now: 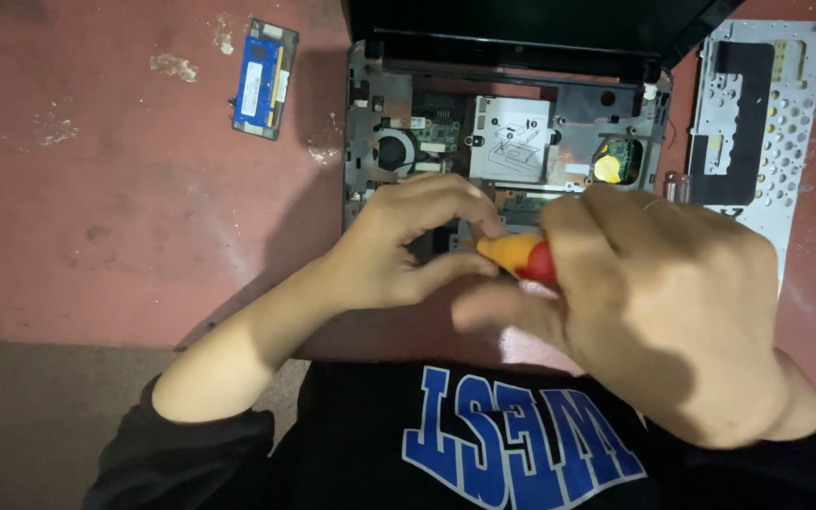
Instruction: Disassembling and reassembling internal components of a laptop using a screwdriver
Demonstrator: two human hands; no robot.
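An opened laptop (pixel 521 132) lies on a reddish floor with its keyboard cover off, showing a fan, circuit boards and a silver metal plate. My right hand (pixel 654 302) is closed around the red and yellow handle of a screwdriver (pixel 519 257) over the laptop's front half. My left hand (pixel 408 241) pinches the yellow front end of the same screwdriver with thumb and fingers. The screwdriver's tip is hidden behind my hands.
A blue memory module (pixel 264 77) lies on the floor to the upper left. A grey perforated metal keyboard plate (pixel 767 113) rests to the right of the laptop. The laptop's dark screen (pixel 521 24) stands at the top. My dark shirt fills the bottom.
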